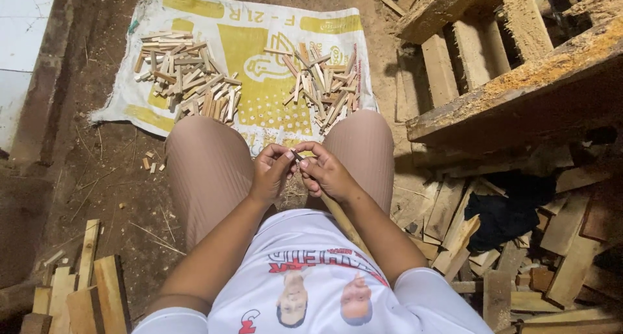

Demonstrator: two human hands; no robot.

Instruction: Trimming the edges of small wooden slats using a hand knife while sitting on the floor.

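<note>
I sit on the ground with my knees apart. My left hand (271, 173) and my right hand (324, 172) meet between my knees, fingers closed around a small thin dark piece (297, 157) held between them. A long wooden stick (344, 222) runs from under my right hand back along my forearm toward my body. Whether the small piece is the stick's tip cannot be told. In front of my knees lies a white and yellow sack (256, 94) spread flat, with two heaps of short wooden sticks, one on its left (185, 78) and one on its right (321, 84).
A rough wooden frame (519, 74) stands at the right, sawdust on its beams. Scrap planks and offcuts (558, 243) lie below it, with a dark cloth (503, 214) among them. More plank ends (78, 288) are at the lower left. The floor is bare dirt.
</note>
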